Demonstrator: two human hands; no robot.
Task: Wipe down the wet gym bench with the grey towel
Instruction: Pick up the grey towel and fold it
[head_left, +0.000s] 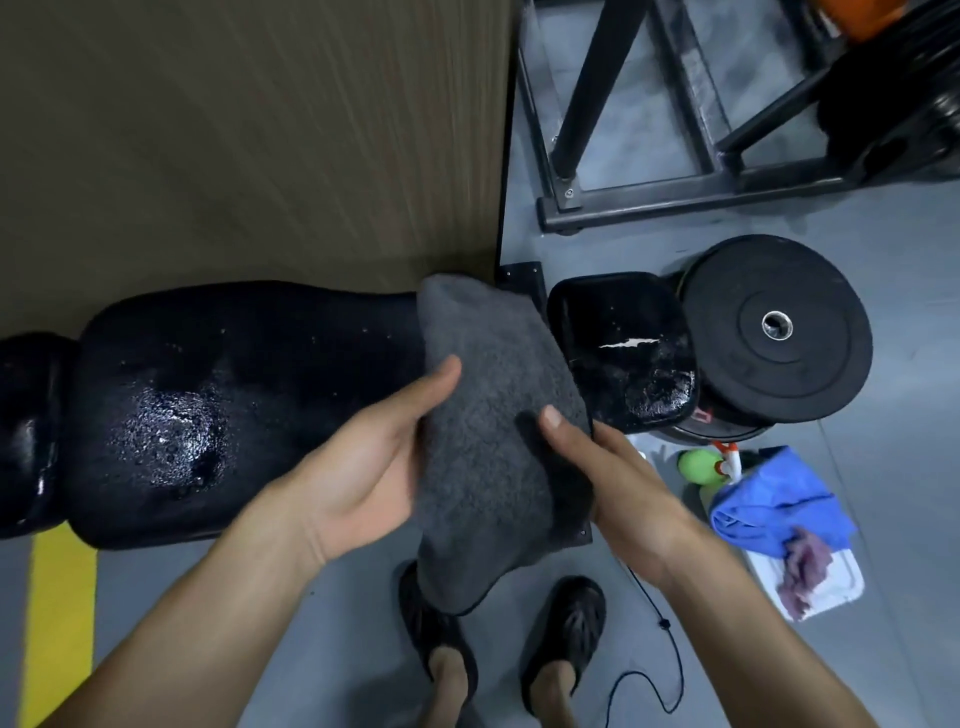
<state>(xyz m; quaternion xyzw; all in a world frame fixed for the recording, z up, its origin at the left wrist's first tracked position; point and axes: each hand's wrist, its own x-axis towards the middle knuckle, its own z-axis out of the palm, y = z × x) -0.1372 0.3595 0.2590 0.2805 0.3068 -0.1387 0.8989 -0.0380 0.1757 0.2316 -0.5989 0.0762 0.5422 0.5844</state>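
Observation:
The black padded gym bench (249, 405) runs left to right across the middle, with water beads glistening on its long back pad. Its smaller seat pad (623, 353) at the right is wet too and has a small tear. A folded grey towel (488, 431) hangs between my hands over the gap between the two pads. My left hand (363, 467) grips its left edge, thumb on top. My right hand (618, 483) holds its right edge, thumb pressed on the cloth. The towel's lower end droops toward my feet.
Black weight plates (779, 332) are stacked right of the seat pad. A black rack frame (675, 182) stands behind them. On the floor at right lie a white tray (841, 587) with a blue cloth (779, 504), and a green spray bottle (701, 467). A wooden wall panel (249, 135) backs the bench.

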